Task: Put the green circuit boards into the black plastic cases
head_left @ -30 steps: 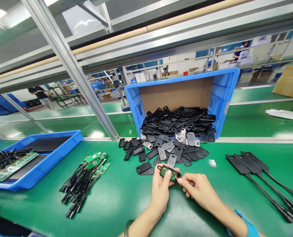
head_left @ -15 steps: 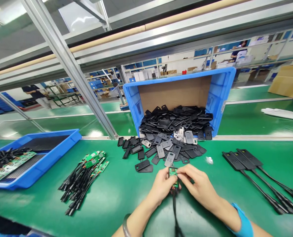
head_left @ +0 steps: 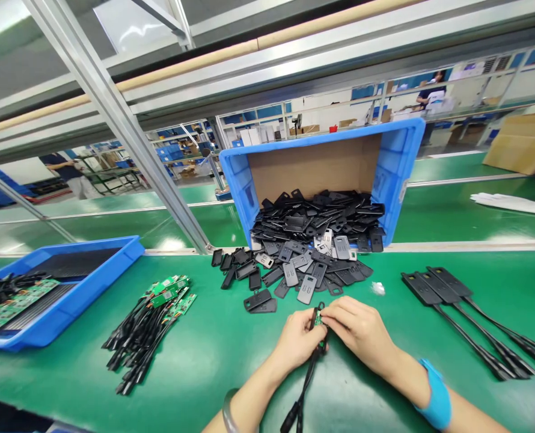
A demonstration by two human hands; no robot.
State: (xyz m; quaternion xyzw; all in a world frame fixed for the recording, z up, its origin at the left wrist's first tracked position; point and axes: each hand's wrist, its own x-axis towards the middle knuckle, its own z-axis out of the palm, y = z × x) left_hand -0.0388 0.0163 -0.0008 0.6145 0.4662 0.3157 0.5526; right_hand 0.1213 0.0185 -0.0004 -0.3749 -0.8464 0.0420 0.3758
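Observation:
My left hand (head_left: 297,338) is closed around a small green circuit board (head_left: 318,317) that sits in or against a black plastic case (head_left: 321,305). Black cables (head_left: 306,382) run from its lower end toward me. With thumb and index finger pinched together, my right hand (head_left: 362,331) grips the board's upper right edge; the fingertips hide part of it. Just beyond my hands lies a heap of flat black case covers (head_left: 308,289), some looking grey in the light. To the left is a pile of green boards with black cables (head_left: 171,293).
A blue crate (head_left: 396,180) lies on its side at the back, black covers spilling out. Far left stands a blue tray (head_left: 127,249) of cabled boards. On the right are cased cable units (head_left: 423,290), a plastic scrap (head_left: 378,288) and a white glove (head_left: 511,203). A metal post (head_left: 127,129) rises behind.
The board and case have turned in my hands, showing less of the green face. The cable ends have swung left. My right fingers remain at the board's upper edge. The view shifted slightly.

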